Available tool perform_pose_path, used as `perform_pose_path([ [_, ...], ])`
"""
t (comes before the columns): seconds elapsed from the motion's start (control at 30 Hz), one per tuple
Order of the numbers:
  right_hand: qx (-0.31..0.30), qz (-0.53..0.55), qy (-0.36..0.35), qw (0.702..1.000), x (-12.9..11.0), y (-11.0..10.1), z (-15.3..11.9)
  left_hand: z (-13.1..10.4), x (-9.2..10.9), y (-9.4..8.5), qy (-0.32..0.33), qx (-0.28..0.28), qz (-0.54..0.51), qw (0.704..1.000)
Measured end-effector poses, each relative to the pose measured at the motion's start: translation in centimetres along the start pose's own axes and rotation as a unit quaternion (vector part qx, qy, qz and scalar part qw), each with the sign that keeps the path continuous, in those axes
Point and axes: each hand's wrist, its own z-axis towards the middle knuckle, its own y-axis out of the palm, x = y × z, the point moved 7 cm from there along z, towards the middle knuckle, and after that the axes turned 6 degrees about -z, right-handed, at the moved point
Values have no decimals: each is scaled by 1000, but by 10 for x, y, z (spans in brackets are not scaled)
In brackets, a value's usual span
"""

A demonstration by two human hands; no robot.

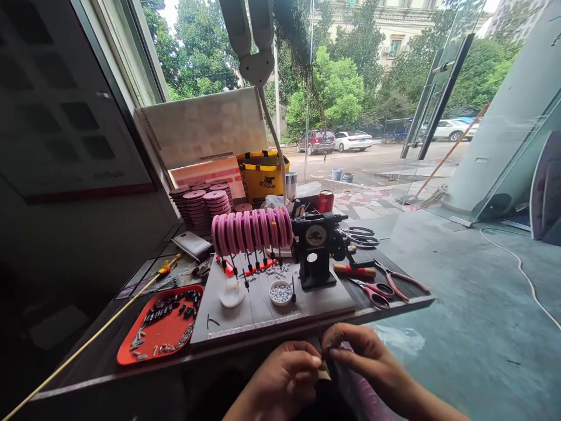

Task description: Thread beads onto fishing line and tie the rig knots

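Observation:
My left hand point(289, 374) and my right hand point(368, 356) meet just in front of the table's front edge, fingertips pinched close together. Whatever lies between them is too small and dark to name. A small beige strip point(324, 373) shows under the fingertips, and I cannot tell which hand has it. Beyond my hands stands a black hand-cranked winding machine with a dial point(316, 235). A row of pink spools point(252, 229) sits along its shaft, with black clips dangling below on thin lines. Near them, a small white dish point(280, 292) holds grey beads.
At left lies an orange-red tray point(127, 345) of small black and metal parts, near a long yellow rod point(100, 329). Right of the machine are red-handled scissors point(377, 290) and pliers point(401, 280). Behind stand stacked pink discs point(197, 207), a yellow bag point(263, 178) and a red can point(325, 202).

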Motion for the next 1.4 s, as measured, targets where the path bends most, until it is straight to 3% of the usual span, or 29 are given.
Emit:
perform_pose_path([
  [0.27, -40, 145, 77, 986, 25, 19, -9, -2, 1, -9, 61, 42, 20, 997],
  [0.37, -30, 147, 89, 985, 26, 20, -22, -5, 9, -14, 135, 71, 74, 986],
  [0.43, -14, 116, 78, 990, 23, 18, -28, -12, 21, -15, 239, 104, 171, 950],
  [0.5, 2, 89, 63, 994, 20, 17, -32, -24, 33, -10, 341, 136, 265, 892],
  [0.57, 22, 84, 54, 995, 18, 18, -32, -32, 37, -6, 391, 148, 300, 857],
  [0.73, 40, 93, 81, 992, 17, 24, -20, -37, 38, -5, 413, 143, 286, 853],
  [0.9, -13, 44, 108, 993, 11, 32, -6, -38, 38, -9, 418, 146, 286, 850],
  [1.07, -105, 18, 117, 987, -2, 34, -5, -45, 40, -5, 436, 162, 335, 819],
  [1.13, -116, -5, 91, 989, -14, 33, -5, -48, 41, -5, 445, 171, 331, 814],
  [1.23, -93, -177, -19, 980, -43, 30, 1, -48, 42, -7, 444, 173, 301, 826],
  [1.3, -79, -297, -121, 944, -67, 35, 8, -46, 42, -9, 440, 161, 274, 840],
  [1.4, -100, -365, -228, 897, -88, 47, 21, -41, 41, -17, 411, 159, 233, 867],
])
